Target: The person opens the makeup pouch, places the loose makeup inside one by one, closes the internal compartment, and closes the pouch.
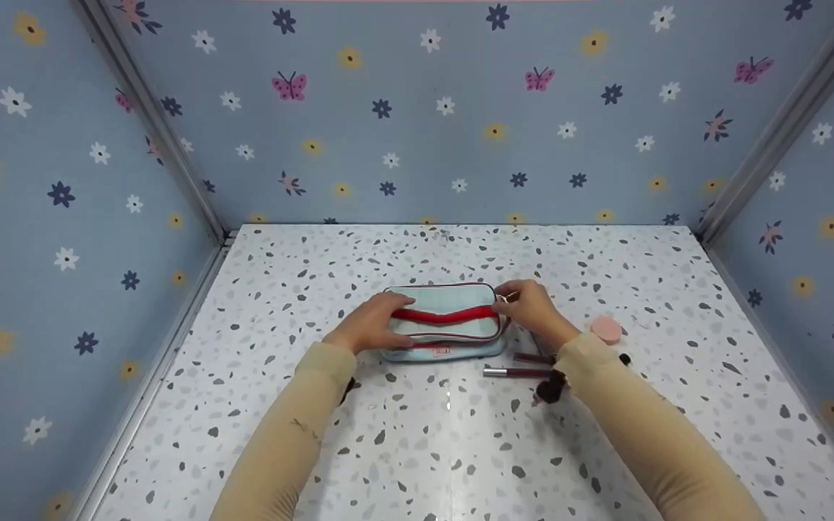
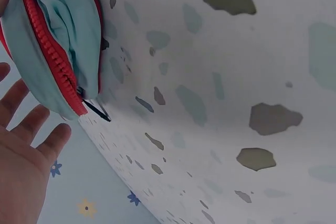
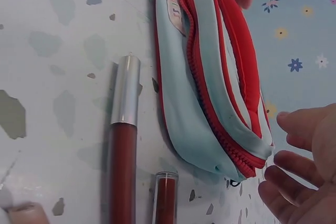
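A pale blue zip pouch (image 1: 445, 349) with red trim lies on the speckled tabletop. A padded red handle (image 1: 438, 317) runs across its top. At the pouch's left end is my left hand (image 1: 367, 323), fingers spread and fairly straight along the side. My right hand (image 1: 532, 307) is at the other end, thumb and fingers apart, fingertips right at the corner. The red zipper (image 3: 197, 72) shows along the front side in the right wrist view. From the left wrist, a thin black zipper pull (image 2: 97, 110) sticks out at the pouch's end.
Beside my right wrist lie a dark red lip gloss tube (image 3: 123, 150) with a silver cap and a smaller red tube (image 3: 166, 200). A dark fluffy brush head (image 1: 550, 388) and a round pink puff (image 1: 606, 330) are near. Flowered panels (image 1: 445, 108) enclose the table.
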{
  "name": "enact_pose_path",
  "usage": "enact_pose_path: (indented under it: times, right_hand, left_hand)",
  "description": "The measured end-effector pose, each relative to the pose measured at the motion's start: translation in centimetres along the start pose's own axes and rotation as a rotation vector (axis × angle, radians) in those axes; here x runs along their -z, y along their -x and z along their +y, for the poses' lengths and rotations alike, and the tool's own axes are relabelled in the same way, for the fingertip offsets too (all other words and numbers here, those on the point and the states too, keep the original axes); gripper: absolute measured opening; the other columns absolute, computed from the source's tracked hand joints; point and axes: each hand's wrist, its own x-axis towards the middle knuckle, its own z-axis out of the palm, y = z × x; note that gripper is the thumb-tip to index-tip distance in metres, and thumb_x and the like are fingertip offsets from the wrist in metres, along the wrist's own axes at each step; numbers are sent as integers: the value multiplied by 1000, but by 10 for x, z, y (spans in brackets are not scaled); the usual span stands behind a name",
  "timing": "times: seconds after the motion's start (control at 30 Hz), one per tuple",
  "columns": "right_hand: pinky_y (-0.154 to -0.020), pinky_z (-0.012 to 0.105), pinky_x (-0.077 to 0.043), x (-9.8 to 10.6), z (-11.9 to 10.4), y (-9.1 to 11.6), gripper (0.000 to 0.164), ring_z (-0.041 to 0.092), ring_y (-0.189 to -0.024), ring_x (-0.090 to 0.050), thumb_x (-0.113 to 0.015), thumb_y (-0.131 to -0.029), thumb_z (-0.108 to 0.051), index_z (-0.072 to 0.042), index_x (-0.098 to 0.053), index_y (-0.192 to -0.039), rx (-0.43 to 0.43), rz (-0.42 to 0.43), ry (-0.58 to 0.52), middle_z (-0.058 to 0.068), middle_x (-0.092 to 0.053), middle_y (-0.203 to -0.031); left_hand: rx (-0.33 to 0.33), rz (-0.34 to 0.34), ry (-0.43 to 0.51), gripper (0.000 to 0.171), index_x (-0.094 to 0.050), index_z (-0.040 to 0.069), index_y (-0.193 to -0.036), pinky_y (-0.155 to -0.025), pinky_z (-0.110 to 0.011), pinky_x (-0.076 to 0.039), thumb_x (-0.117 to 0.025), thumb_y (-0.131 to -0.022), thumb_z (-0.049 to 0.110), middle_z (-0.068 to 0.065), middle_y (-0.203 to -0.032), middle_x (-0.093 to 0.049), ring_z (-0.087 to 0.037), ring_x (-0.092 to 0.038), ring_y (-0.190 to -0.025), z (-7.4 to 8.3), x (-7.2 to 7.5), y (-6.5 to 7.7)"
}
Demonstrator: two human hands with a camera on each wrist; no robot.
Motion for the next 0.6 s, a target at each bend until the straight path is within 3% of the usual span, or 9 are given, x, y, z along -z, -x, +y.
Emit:
enact_pose_path:
  times: [0.2,0.43,0.6]
  right_hand:
    - [-116,57,-51,-3,5,13,51,45,-140,-58,-83,-96,-19,1,-68,-141,93,-6,22,24,-64,-149]
    - [-126,61,-39,-8,14,23,70,47,-152,-47,-90,-91,-25,-2,-61,-151,156,-68,88,26,-50,-163]
    - [-130,63,-30,-12,20,26,81,49,-158,-38,-93,-87,-26,-5,-56,-156,152,-83,140,27,-41,-169]
  left_hand:
    - [11,-4,0,83,-51,15,-162,-134,-49,-29,-88,-90,35,-13,-170,-45,-33,-37,-161,-6,-1,4]
    - [52,-28,-8,84,-48,17,-164,-134,-51,-29,-86,-91,35,-12,-174,-39,-34,-32,-164,-6,-1,6]
    - [39,-32,-6,80,-49,14,-163,-134,-50,-30,-84,-93,34,-13,-173,-40,-34,-32,-164,-6,-1,6]
